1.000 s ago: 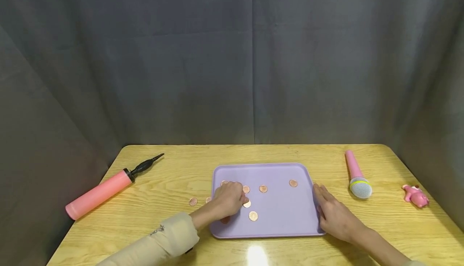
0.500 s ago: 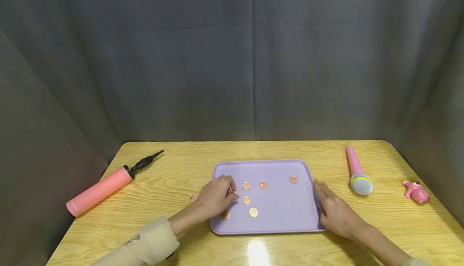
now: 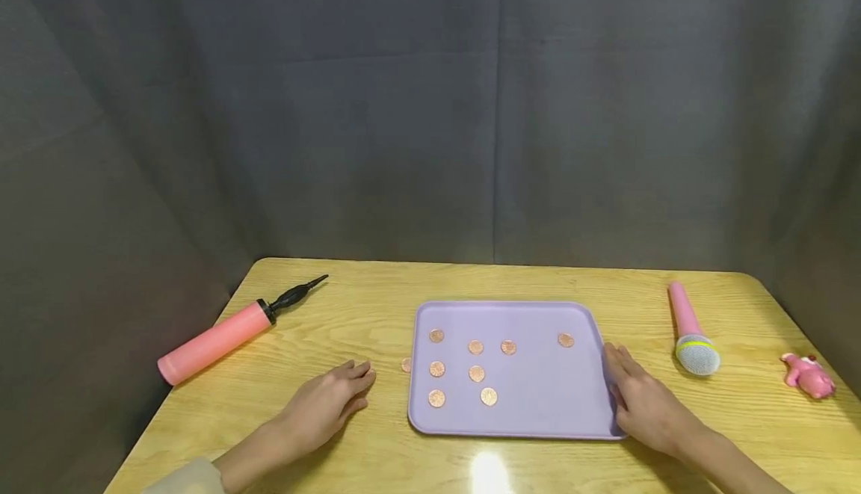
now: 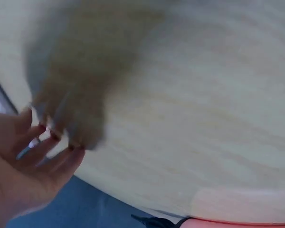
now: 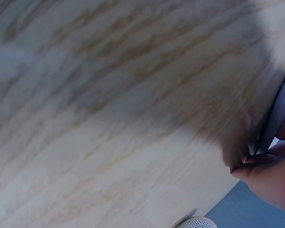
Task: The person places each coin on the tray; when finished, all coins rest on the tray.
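Observation:
A lilac tray (image 3: 531, 423) lies on the wooden table, with several copper coins (image 3: 488, 396) spread flat inside it. Left of the tray, my left hand (image 3: 316, 408) reaches low over the table, its fingertips right at a coin (image 3: 371, 372). In the left wrist view those fingers (image 4: 61, 166) are loosely bent, and no coin shows there. Another coin (image 3: 406, 365) lies just outside the tray's left rim. At the tray's right edge my right hand (image 3: 649, 408) grips the rim, thumb on the inner side, fingers outside; the right wrist view shows the dark rim (image 5: 275, 114) between them.
A pink hand pump (image 3: 215, 341) with a black nozzle lies at the table's left. On the right are a pink microphone (image 3: 686, 315) with a silver mesh head and a small pink toy figure (image 3: 809, 376). A grey curtain (image 3: 377, 143) hangs behind the table.
My left hand has left the tray and moved left to the table, uncovering coins in the tray's left column. The right hand stays at the rim. The head view has shifted slightly.

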The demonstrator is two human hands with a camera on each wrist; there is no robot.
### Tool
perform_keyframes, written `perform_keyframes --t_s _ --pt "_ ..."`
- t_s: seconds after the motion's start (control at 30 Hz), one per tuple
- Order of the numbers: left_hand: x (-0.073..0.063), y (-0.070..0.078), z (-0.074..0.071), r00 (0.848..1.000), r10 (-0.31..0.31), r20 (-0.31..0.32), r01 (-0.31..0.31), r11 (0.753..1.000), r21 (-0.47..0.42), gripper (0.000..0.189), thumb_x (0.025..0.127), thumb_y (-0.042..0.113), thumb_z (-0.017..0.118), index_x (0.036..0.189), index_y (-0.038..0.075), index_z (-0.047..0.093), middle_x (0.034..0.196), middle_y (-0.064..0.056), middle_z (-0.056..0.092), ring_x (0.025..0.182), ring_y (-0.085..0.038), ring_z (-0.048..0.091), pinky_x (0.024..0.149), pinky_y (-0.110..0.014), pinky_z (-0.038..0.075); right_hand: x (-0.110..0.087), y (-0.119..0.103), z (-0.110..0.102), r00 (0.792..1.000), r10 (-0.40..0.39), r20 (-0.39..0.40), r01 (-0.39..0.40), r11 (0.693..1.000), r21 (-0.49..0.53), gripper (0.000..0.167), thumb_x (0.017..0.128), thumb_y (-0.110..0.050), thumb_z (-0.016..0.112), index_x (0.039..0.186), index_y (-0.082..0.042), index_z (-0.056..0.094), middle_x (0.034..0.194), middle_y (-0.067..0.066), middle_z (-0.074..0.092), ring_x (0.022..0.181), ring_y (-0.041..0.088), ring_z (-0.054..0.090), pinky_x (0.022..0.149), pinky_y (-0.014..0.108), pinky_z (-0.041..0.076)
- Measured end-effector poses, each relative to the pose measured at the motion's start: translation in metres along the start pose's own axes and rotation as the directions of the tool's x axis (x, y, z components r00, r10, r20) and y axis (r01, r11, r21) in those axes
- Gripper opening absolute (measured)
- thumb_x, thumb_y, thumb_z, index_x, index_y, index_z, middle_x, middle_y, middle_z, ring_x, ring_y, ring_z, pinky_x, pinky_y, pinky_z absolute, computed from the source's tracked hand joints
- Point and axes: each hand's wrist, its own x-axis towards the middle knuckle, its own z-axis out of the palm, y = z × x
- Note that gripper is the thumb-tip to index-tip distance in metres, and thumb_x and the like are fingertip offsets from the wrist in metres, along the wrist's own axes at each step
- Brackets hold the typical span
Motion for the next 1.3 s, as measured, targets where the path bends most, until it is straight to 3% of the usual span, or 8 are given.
perform_keyframes --t_s 0.1,0.23,0.47,0.67,0.77,0.93,1.17,1.3 --pt "0.004 -0.002 0.000 0.996 0.039 -0.079 -0.036 0.999 0.033 0.009 0.083 -0.004 0.073 0.086 0.004 0.073 0.100 -0.011 0.070 0.089 -0.027 0.065 0.074 -0.035 0.056 0.000 0.001 0.001 1.000 0.007 -0.004 -0.007 1.000 -0.003 0.059 0.085 0.003 0.056 0.137 0.022 0.034 0.140 0.040 0.036 0.129 0.055 0.034 0.101 0.062 0.034" --pt "0.009 -0.007 -0.003 0.993 0.043 -0.111 -0.047 0.999 -0.027 0.025 0.073 -0.014 0.076 0.066 0.009 0.068 0.072 0.000 0.061 0.067 -0.011 0.057 0.058 -0.020 0.049 0.000 0.000 0.006 1.000 0.011 0.013 -0.011 1.000 0.007 0.059 0.087 0.002 0.055 0.137 0.022 0.033 0.140 0.041 0.035 0.130 0.055 0.033 0.100 0.062 0.034" --pt "0.009 -0.013 -0.005 0.999 -0.033 0.010 0.034 0.988 -0.150 0.019 0.074 -0.008 0.079 0.075 0.005 0.065 0.072 0.001 0.062 0.066 -0.006 0.058 0.057 -0.020 0.049 -0.006 -0.002 0.011 0.999 0.023 0.029 -0.023 1.000 0.010 0.059 0.086 0.003 0.056 0.137 0.022 0.034 0.140 0.041 0.035 0.130 0.055 0.034 0.099 0.062 0.035" --pt "0.008 -0.012 -0.009 0.986 -0.130 0.102 0.152 0.956 -0.253 0.018 0.077 -0.004 0.079 0.080 0.001 0.062 0.071 0.001 0.060 0.063 -0.008 0.055 0.056 -0.023 0.048 -0.008 0.000 0.007 1.000 0.019 0.023 -0.020 1.000 0.018 0.059 0.085 0.003 0.056 0.137 0.022 0.034 0.139 0.041 0.036 0.129 0.056 0.034 0.099 0.062 0.034" --pt "0.010 -0.011 -0.012 0.982 -0.155 0.112 0.181 0.942 -0.281 0.018 0.078 -0.004 0.078 0.079 0.002 0.061 0.069 0.001 0.057 0.061 -0.010 0.051 0.054 -0.024 0.046 -0.006 0.002 0.004 1.000 0.011 0.002 -0.011 1.000 0.017 0.059 0.085 0.003 0.056 0.137 0.022 0.034 0.139 0.041 0.036 0.129 0.056 0.034 0.099 0.062 0.034" --pt "0.012 -0.007 -0.015 0.977 -0.183 0.112 0.205 0.947 -0.249 0.022 0.076 -0.004 0.080 0.081 0.001 0.059 0.070 0.002 0.054 0.063 -0.012 0.048 0.055 -0.025 0.044 -0.002 0.001 0.001 1.000 0.016 0.007 -0.016 0.999 0.035 0.061 0.086 0.003 0.055 0.139 0.022 0.031 0.141 0.041 0.033 0.130 0.056 0.032 0.101 0.063 0.032" --pt "0.011 -0.002 -0.016 0.955 -0.259 0.141 0.289 0.920 -0.265 0.026 0.075 -0.006 0.080 0.088 -0.003 0.058 0.072 -0.001 0.053 0.064 -0.014 0.049 0.059 -0.029 0.047 -0.001 -0.001 0.001 0.999 0.029 0.016 -0.030 0.998 0.050 0.060 0.087 0.003 0.054 0.139 0.022 0.031 0.142 0.040 0.032 0.131 0.056 0.030 0.101 0.063 0.031" --pt "0.011 -0.001 -0.016 0.955 -0.264 0.132 0.291 0.919 -0.267 0.025 0.075 -0.005 0.079 0.088 -0.001 0.058 0.070 0.000 0.052 0.065 -0.014 0.049 0.060 -0.029 0.047 -0.002 0.000 0.001 1.000 0.023 -0.003 -0.023 0.999 0.031 0.060 0.086 0.003 0.056 0.138 0.022 0.032 0.141 0.040 0.034 0.130 0.056 0.032 0.102 0.062 0.032"
